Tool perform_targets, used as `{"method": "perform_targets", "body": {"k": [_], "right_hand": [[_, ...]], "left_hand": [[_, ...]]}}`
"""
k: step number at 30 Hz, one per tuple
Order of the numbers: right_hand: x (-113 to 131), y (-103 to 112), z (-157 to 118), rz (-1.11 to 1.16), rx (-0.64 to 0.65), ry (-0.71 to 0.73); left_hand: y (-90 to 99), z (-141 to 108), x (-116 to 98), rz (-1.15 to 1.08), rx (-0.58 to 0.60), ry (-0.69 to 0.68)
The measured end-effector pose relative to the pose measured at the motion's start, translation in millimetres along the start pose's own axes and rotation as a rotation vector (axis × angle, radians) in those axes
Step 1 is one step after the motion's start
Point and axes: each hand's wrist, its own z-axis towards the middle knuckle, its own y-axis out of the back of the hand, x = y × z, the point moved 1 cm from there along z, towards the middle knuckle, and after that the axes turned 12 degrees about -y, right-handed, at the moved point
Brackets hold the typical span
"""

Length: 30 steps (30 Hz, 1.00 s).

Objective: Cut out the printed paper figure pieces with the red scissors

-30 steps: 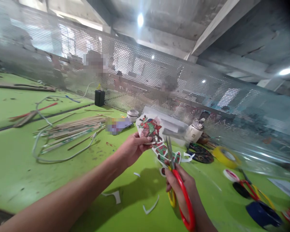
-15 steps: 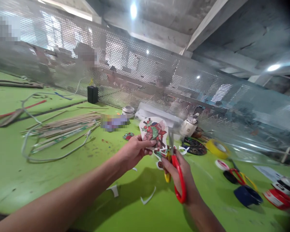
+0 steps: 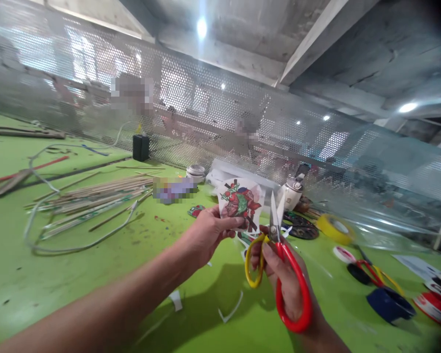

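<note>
In my left hand [image 3: 209, 235] is a white paper cutout [image 3: 241, 203] with a red and green printed figure, pinched at its lower left edge. My right hand [image 3: 284, 274] holds scissors [image 3: 297, 299] with one red and one yellow handle loop. Their blades point up, spread apart, just right of the paper and not touching it. Another printed piece [image 3: 245, 239] shows partly below the paper, between my hands. White paper scraps [image 3: 232, 309] lie on the green table [image 3: 194, 328] beneath.
Thin sticks [image 3: 99, 196] and a white cable [image 3: 73, 250] lie at left. Behind stand a black box [image 3: 140, 147], a round tin [image 3: 195, 172] and a white kettle-like pot [image 3: 291, 193]. Yellow tape [image 3: 336, 229], blue tape [image 3: 389, 304] and another pair of scissors [image 3: 375, 274] are at right.
The scissors have moved down and right, away from the paper, and their blades and handles have spread apart. The paper has shifted slightly right in my left hand.
</note>
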Motion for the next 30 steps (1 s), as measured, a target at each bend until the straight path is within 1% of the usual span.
{"method": "perform_targets", "body": {"k": [3,7,10,12,15,19,25,27,30], "right_hand": [[3.8,-2.7,-5.3,0.014,-0.013,0.049],[7.0,-4.4,-8.5,-0.037,-0.080,0.091],[9.0,-3.4,-8.2,-0.050,-0.089,0.121],[10.3,-3.3,-8.3,-0.039,-0.087,0.121],[12.2,-5.1,-10.0,-0.045,-0.106,0.109],[14.5,-8.3,-14.1,-0.088,-0.172,0.119],[15.7,-9.2,-18.2,-0.121,-0.177,0.148],[15.3,-9.9,-19.3,-0.138,-0.188,0.172],[14.0,-11.6,-21.4,-0.187,-0.225,0.253]], "left_hand": [[-4.7,-5.2,6.6,-0.006,0.030,0.041],[-10.1,-11.6,12.2,-0.066,0.121,0.071],[-11.6,-13.8,13.6,-0.096,0.187,0.073],[-12.1,-14.3,13.8,-0.120,0.203,0.079],[-13.4,-15.0,13.0,-0.136,0.175,0.090],[-16.0,-16.2,11.7,-0.145,0.150,0.094],[-17.3,-17.8,12.2,-0.179,0.112,0.122],[-17.8,-18.3,12.1,-0.188,0.088,0.133],[-19.0,-19.2,11.2,-0.201,0.050,0.141]]}}
